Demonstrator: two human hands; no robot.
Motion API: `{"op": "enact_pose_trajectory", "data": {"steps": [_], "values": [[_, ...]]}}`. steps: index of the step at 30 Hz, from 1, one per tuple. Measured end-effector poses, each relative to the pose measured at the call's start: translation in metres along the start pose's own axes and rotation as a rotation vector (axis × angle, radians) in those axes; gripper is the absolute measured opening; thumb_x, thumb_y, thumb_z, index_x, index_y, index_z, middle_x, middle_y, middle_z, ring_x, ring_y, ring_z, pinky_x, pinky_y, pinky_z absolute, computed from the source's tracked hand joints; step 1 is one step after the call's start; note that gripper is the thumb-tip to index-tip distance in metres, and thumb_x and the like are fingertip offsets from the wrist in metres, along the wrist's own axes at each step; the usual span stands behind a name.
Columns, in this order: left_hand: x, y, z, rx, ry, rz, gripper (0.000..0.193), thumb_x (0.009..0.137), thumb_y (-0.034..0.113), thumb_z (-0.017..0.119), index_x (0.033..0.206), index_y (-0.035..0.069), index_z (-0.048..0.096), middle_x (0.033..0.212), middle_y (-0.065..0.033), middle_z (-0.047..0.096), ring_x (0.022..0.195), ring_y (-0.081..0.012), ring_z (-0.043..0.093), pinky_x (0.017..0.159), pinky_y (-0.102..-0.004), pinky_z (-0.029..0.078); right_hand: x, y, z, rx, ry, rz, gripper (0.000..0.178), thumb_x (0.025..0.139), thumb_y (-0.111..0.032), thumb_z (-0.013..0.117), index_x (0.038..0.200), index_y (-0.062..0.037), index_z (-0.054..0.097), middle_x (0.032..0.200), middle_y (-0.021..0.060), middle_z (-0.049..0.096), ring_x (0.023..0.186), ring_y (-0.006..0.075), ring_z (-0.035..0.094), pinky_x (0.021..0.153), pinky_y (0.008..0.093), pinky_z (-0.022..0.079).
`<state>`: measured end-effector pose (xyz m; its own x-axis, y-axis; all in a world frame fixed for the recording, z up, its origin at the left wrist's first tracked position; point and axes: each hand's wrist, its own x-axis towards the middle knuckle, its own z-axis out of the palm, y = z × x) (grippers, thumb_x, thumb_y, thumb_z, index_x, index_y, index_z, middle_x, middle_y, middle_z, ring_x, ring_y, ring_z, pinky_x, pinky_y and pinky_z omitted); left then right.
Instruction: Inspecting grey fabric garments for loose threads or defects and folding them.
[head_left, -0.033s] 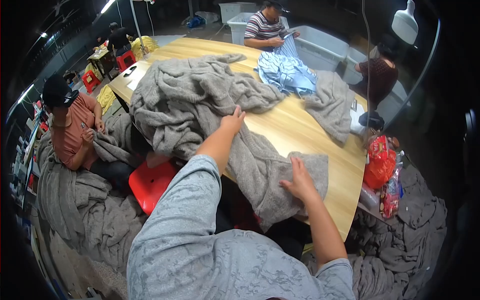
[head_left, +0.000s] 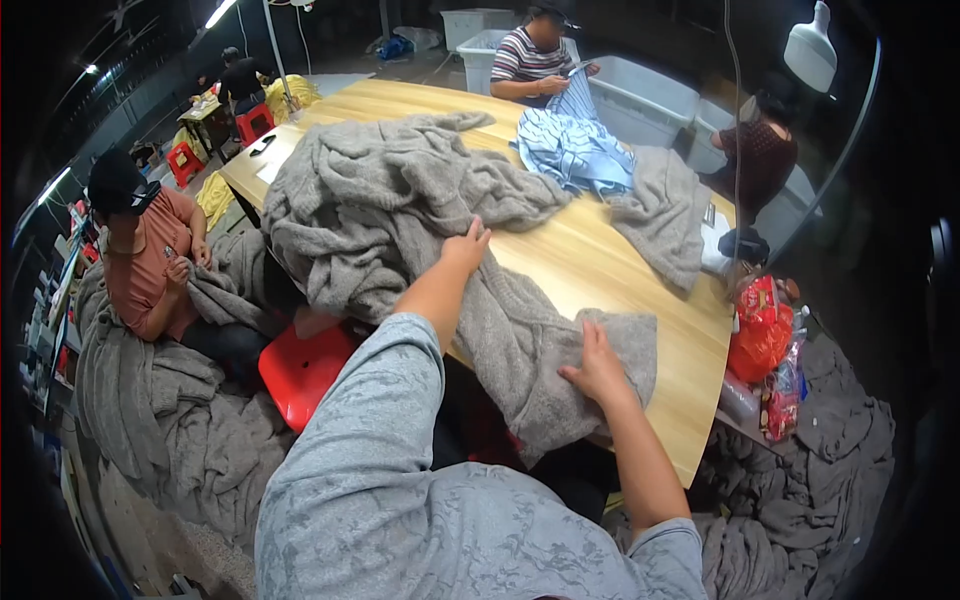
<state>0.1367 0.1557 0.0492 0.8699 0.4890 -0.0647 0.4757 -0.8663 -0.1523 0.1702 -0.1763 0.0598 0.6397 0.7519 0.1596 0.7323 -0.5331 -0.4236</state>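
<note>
The right-hand grip is easing back slightly from its earlier spot and is lying spread on the grey knit cloth, which is draping over the near edge of the desk. The left-hand grip is touching the cloth farther up; whether it is pinching any, I cannot tell.
</note>
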Motion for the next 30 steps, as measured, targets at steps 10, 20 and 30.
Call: {"op": "enact_pose_trajectory", "data": {"steps": [10, 20, 30], "values": [[0.014, 0.006, 0.001, 0.161, 0.034, 0.19, 0.032, 0.085, 0.017, 0.043, 0.115, 0.012, 0.052, 0.118, -0.0114, 0.052, 0.086, -0.0254, 0.063, 0.067, -0.0372, 0.05, -0.026, 0.047, -0.093, 0.323, 0.481, 0.072, 0.025, 0.062, -0.003, 0.051, 0.086, 0.0035, 0.055, 0.075, 0.0126, 0.058, 0.077, 0.0226, 0.057, 0.074, 0.0318, 0.044], [0.051, 0.087, -0.301, -0.503, 1.25, 0.53, 0.018, 0.066, 0.01, 0.055, 0.083, 0.007, 0.058, 0.085, -0.0138, 0.059, 0.081, -0.0336, 0.058, 0.071, -0.0407, 0.047, -0.066, 0.086, -0.107, 1.073, 0.281, 0.254, 0.024, 0.074, 0.0, 0.046, 0.097, 0.0018, 0.053, 0.086, 0.0032, 0.056, 0.081, 0.0119, 0.052, 0.075, 0.0235, 0.04], [-0.051, 0.049, -0.479, -0.335, 1.41, 0.597, 0.017, 0.08, 0.013, 0.047, 0.081, 0.008, 0.063, 0.072, -0.0142, 0.062, 0.071, -0.0264, 0.061, 0.062, -0.0349, 0.048, -0.051, 0.102, -0.204, 1.394, 0.586, 0.255, 0.042, 0.082, -0.021, 0.054, 0.118, -0.0011, 0.046, 0.113, 0.0116, 0.052, 0.1, 0.0238, 0.052, 0.085, 0.0365, 0.044]]}}
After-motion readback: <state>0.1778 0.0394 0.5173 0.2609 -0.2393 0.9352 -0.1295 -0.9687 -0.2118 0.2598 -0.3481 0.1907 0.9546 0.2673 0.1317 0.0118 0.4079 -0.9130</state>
